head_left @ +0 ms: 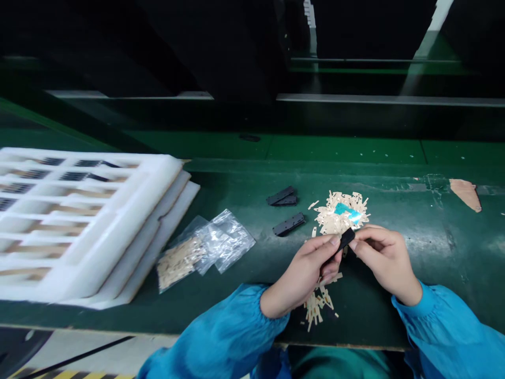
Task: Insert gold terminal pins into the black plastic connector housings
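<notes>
Pinching a small black strip (345, 240) at its lower end, the left hand (302, 273) holds it tilted, its long axis rising toward the right hand (384, 258). That hand's fingers (365, 237) curl in nearly shut at the upper end, though contact there is hard to tell. Just beyond lies a heap of pale tan slivers (339, 218) around a teal piece (347, 213). More black strips (289, 224) sit nearby on the green worktop (434, 247), near a clear plastic bag (226, 241) and stacked white foam trays (158, 179).

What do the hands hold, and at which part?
One small black strip, held at both ends: the left hand's fingers pinch its lower end, the right hand's fingers its upper end.
</notes>
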Motion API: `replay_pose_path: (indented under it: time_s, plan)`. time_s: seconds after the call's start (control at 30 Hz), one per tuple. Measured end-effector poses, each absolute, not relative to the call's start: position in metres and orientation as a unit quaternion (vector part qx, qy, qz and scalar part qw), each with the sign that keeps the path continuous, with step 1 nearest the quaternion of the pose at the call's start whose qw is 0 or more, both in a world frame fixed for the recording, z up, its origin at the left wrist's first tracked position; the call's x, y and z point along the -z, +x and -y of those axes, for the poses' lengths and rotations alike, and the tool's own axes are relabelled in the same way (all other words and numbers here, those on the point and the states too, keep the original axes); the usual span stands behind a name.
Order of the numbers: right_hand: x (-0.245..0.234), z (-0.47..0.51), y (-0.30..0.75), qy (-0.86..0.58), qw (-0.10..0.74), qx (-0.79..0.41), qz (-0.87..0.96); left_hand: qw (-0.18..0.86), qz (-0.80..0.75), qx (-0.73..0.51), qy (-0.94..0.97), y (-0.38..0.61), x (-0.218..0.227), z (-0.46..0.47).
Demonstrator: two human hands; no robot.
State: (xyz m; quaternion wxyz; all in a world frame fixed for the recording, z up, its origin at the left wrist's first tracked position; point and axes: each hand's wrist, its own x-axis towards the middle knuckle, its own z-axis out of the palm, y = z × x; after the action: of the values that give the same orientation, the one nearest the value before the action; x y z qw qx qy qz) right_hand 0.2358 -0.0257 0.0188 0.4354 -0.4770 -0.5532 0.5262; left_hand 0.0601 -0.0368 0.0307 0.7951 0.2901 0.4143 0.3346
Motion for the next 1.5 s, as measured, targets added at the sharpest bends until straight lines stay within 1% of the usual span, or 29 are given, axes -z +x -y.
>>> replay_pose_path:
  time_s: [0.1, 0.2, 0.3, 0.43, 0.53, 0.6, 0.67, 0.7, 0.77, 0.8, 0.83, 0.9, 1.03, 1.2, 1.33, 1.4, 1.5]
  plan:
    - [-0.020, 0.025, 0.243, -0.471, 0.391, -0.567, 0.551, 0.731, -0.444, -0.352, 0.379, 0.060, -0.028, 0.037]
    - [-0.018, 0.025, 0.253, -0.484, 0.330, -0.574, 0.572, 0.620, -0.476, -0.345, 0.520, 0.059, -0.030, 0.037]
    - [-0.012, 0.023, 0.260, -0.498, 0.276, -0.545, 0.616, 0.520, -0.488, -0.309, 0.629, 0.057, -0.033, 0.036]
    - [-0.002, 0.019, 0.269, -0.485, 0.250, -0.527, 0.652, 0.428, -0.508, -0.253, 0.704, 0.055, -0.035, 0.036]
    - [0.009, 0.015, 0.280, -0.473, 0.218, -0.541, 0.661, 0.353, -0.516, -0.192, 0.756, 0.057, -0.033, 0.037]
    - [0.016, 0.010, 0.288, -0.474, 0.186, -0.560, 0.654, 0.311, -0.521, -0.176, 0.775, 0.058, -0.032, 0.037]
    - [0.019, 0.003, 0.294, -0.497, 0.190, -0.570, 0.627, 0.266, -0.543, -0.211, 0.768, 0.054, -0.032, 0.034]
    - [0.017, 0.000, 0.295, -0.517, 0.213, -0.568, 0.604, 0.244, -0.560, -0.245, 0.753, 0.049, -0.033, 0.033]
    - [0.009, -0.006, 0.294, -0.563, 0.285, -0.550, 0.547, 0.206, -0.595, -0.325, 0.706, 0.036, -0.036, 0.028]
    - [0.004, -0.008, 0.291, -0.577, 0.305, -0.543, 0.528, 0.198, -0.606, -0.351, 0.685, 0.027, -0.039, 0.024]
    - [-0.001, -0.010, 0.289, -0.585, 0.307, -0.539, 0.523, 0.187, -0.621, -0.372, 0.664, 0.018, -0.041, 0.020]
    - [-0.007, -0.012, 0.283, -0.587, 0.279, -0.536, 0.539, 0.178, -0.639, -0.372, 0.649, -0.003, -0.047, 0.014]
    - [-0.004, -0.011, 0.277, -0.560, 0.253, -0.513, 0.599, 0.157, -0.654, -0.279, 0.685, -0.037, -0.052, 0.013]
    - [0.005, -0.006, 0.279, -0.537, 0.237, -0.455, 0.670, 0.154, -0.616, -0.140, 0.759, -0.052, -0.036, 0.017]
    - [0.002, -0.006, 0.278, -0.538, 0.235, -0.426, 0.689, 0.150, -0.570, -0.114, 0.800, -0.053, -0.024, 0.006]
    - [0.000, -0.005, 0.278, -0.545, 0.241, -0.418, 0.686, 0.143, -0.552, -0.111, 0.814, -0.053, -0.026, 0.002]
    - [-0.006, -0.003, 0.279, -0.547, 0.239, -0.417, 0.685, 0.092, -0.540, -0.129, 0.827, -0.053, -0.038, 0.007]
